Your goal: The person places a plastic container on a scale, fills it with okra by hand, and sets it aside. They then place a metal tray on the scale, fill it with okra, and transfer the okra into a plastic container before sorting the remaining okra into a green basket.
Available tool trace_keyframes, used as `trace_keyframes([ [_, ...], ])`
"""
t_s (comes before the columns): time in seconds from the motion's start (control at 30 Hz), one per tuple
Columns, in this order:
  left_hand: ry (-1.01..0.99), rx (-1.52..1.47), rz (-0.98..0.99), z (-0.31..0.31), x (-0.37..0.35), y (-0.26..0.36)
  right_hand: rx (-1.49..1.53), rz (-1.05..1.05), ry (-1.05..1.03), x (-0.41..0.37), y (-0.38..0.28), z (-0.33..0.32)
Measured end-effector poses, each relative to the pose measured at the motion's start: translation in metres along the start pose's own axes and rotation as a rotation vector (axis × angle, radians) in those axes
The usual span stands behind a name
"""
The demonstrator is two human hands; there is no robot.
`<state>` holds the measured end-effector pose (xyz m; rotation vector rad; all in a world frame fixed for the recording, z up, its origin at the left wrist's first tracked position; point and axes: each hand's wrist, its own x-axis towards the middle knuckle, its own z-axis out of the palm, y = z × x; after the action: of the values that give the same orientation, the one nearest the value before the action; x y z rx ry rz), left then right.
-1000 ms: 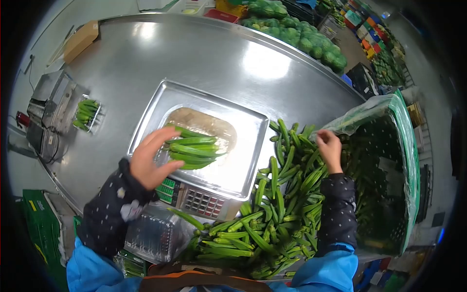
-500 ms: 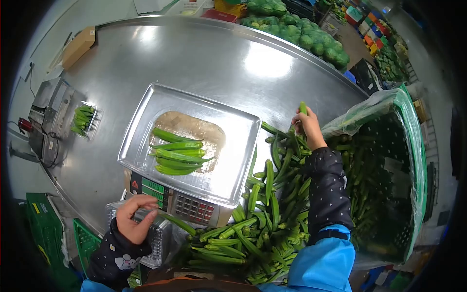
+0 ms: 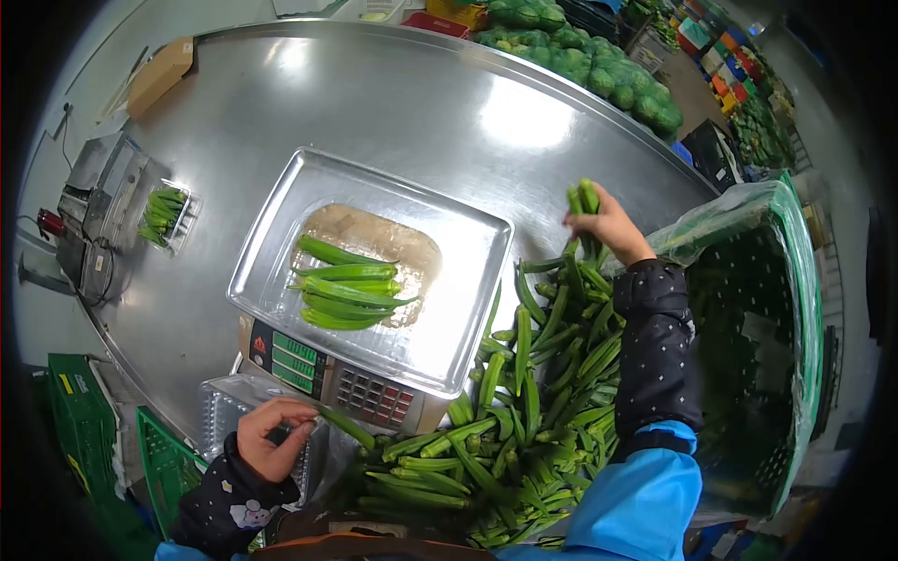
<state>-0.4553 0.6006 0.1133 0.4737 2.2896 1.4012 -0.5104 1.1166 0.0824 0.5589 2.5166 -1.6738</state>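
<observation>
My right hand [image 3: 613,227] is closed around a couple of okra pods [image 3: 587,196], their stem ends pointing up, above the far side of the okra pile [image 3: 486,449]. Lower left, my left hand [image 3: 276,438] has thumb and fingers pinched together at the tip of an okra pod [image 3: 346,428] by the scale's front edge. A metal tray [image 3: 468,243] sits on the digital scale [image 3: 374,397]; several okra pods [image 3: 346,285] lie side by side in it. Clear plastic trays [image 3: 224,402] are partly hidden behind my left hand.
A plastic-lined green crate [image 3: 795,355] stands at the right. On the steel table [image 3: 393,103], a packed tray of okra [image 3: 165,215] lies beside a dark-topped machine [image 3: 94,220] at left. Netted round green vegetables [image 3: 599,70] are piled beyond the far edge.
My right hand has risen slightly and moved right, with more okra now showing in its grip. My left hand's fingers have closed at the okra tip. The view has shifted slightly.
</observation>
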Motion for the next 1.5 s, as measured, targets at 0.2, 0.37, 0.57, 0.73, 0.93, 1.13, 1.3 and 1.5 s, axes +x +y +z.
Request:
trace_keyframes([
  [0.2,-0.074,-0.027,0.083,0.012,-0.004,-0.001,-1.222,-0.172,-0.045,0.005,0.026,0.068],
  [0.37,-0.054,-0.009,-0.006,-0.003,-0.011,0.003,-1.152,-0.239,0.104,0.006,0.047,0.070],
  [0.57,-0.075,-0.145,0.044,-0.003,-0.021,-0.013,0.235,-0.126,0.080,-0.038,-0.085,0.077],
  [0.73,-0.164,-0.171,0.089,-0.004,-0.022,-0.007,-0.117,-0.264,-0.764,-0.039,-0.169,0.165],
  [0.93,-0.084,-0.144,0.163,-0.022,-0.030,-0.010,-0.395,-0.369,-0.659,-0.013,-0.160,0.243],
  [1.13,0.055,0.038,0.265,-0.044,0.000,-0.028,0.017,-0.271,-0.355,-0.016,-0.138,0.208],
  [1.3,0.153,0.293,0.585,-0.062,0.082,-0.020,-0.058,-0.150,-0.087,-0.076,-0.115,0.167],
  [1.5,0.039,0.411,0.700,-0.070,0.131,-0.009,-0.413,-0.349,0.008,-0.156,-0.092,0.193],
])
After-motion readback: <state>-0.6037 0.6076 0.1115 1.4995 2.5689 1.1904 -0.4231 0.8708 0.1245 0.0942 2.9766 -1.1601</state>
